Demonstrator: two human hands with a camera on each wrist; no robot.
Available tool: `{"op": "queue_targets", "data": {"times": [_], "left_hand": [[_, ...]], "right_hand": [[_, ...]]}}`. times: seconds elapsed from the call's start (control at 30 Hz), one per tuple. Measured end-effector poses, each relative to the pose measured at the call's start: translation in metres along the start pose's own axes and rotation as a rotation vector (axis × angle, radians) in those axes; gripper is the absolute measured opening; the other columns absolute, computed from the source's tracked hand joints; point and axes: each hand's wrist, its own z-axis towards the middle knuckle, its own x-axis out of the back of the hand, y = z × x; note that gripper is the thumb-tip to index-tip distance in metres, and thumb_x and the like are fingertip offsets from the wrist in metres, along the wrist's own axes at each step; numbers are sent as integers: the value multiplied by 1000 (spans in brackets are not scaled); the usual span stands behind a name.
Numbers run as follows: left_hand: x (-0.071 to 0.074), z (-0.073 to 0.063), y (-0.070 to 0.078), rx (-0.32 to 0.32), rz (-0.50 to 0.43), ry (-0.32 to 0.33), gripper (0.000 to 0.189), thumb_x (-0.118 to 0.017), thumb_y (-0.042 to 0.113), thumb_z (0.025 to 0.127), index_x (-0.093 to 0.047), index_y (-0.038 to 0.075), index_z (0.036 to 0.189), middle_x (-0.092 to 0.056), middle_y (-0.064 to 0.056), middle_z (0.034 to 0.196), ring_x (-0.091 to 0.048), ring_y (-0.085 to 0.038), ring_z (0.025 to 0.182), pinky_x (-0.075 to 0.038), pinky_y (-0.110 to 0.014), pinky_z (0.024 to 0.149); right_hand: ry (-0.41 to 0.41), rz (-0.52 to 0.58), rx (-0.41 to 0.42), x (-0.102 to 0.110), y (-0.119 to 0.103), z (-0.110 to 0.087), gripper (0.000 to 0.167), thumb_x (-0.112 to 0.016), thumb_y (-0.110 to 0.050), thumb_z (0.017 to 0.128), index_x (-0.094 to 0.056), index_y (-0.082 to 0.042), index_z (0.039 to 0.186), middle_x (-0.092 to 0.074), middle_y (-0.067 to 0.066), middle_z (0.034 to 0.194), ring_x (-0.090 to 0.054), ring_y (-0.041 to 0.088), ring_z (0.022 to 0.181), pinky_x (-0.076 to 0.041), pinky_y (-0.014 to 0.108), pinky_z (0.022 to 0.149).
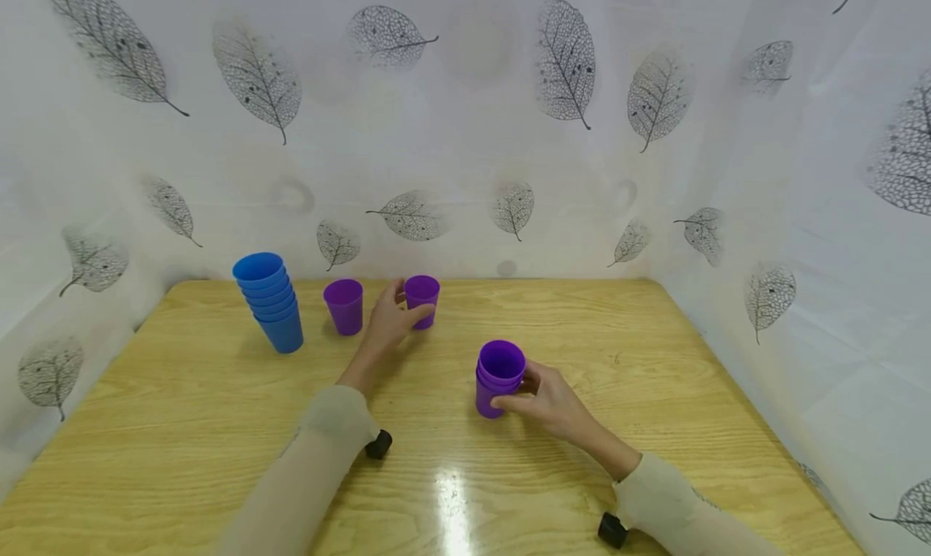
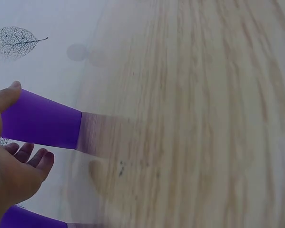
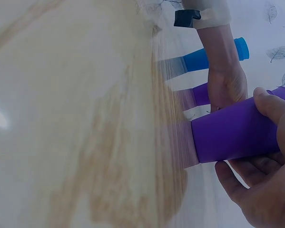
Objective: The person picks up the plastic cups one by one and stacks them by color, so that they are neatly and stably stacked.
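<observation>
Near the back edge of the table, my left hand (image 1: 389, 320) reaches around a single purple cup (image 1: 423, 288). Its thumb lies across the cup's front and its fingers are at the left side, as the left wrist view also shows beside the cup (image 2: 42, 118). Closer to me, my right hand (image 1: 550, 398) grips a stack of nested purple cups (image 1: 494, 398), thumb in front and fingers at the far side. The stack is upright and its base appears to rest on the table. In the right wrist view the thumb (image 3: 270, 104) presses the stack's side.
Another purple cup (image 1: 345, 307) stands left of my left hand. Further left is a stack of several blue cups (image 1: 280, 322), leaning slightly in view. The wooden table (image 1: 582, 330) meets a white, leaf-patterned curtain (image 1: 465, 136) behind and at both sides.
</observation>
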Motion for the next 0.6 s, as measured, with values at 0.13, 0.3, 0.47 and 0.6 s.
{"op": "queue_targets", "data": {"times": [0.13, 0.3, 0.47, 0.6], "left_hand": [[-5, 4, -2, -11, 1, 27, 91, -79, 24, 93, -25, -3, 160, -35, -27, 160, -38, -40, 146, -32, -50, 122], [-11, 8, -4, -10, -20, 47, 88, -79, 19, 93, -25, -3, 160, -38, -27, 158, -39, -40, 146, -31, -49, 123], [-15, 9, -5, -22, -33, 59, 77, -79, 17, 93, -36, -2, 155, -51, -25, 148, -49, -38, 138, -37, -48, 119], [-17, 8, -5, -16, -24, 69, 73, -79, 17, 93, -40, -2, 152, -54, -25, 144, -52, -38, 134, -40, -48, 117]], "right_hand": [[0, 1, 0, 0, 0, 0, 54, -82, -10, 88, -61, 2, 136, -72, 15, 121, -70, 21, 104, -61, 34, 89], [-2, 4, 1, 0, 0, 0, 54, -82, -9, 89, -60, 2, 137, -71, 15, 122, -70, 22, 105, -60, 34, 90], [0, -6, 2, 0, 0, 0, 54, -82, -11, 88, -60, 1, 137, -72, 15, 122, -70, 23, 105, -60, 34, 90], [1, -9, 0, 0, 1, 0, 54, -82, -12, 89, -61, 1, 137, -72, 14, 122, -70, 22, 105, -60, 34, 90]]}}
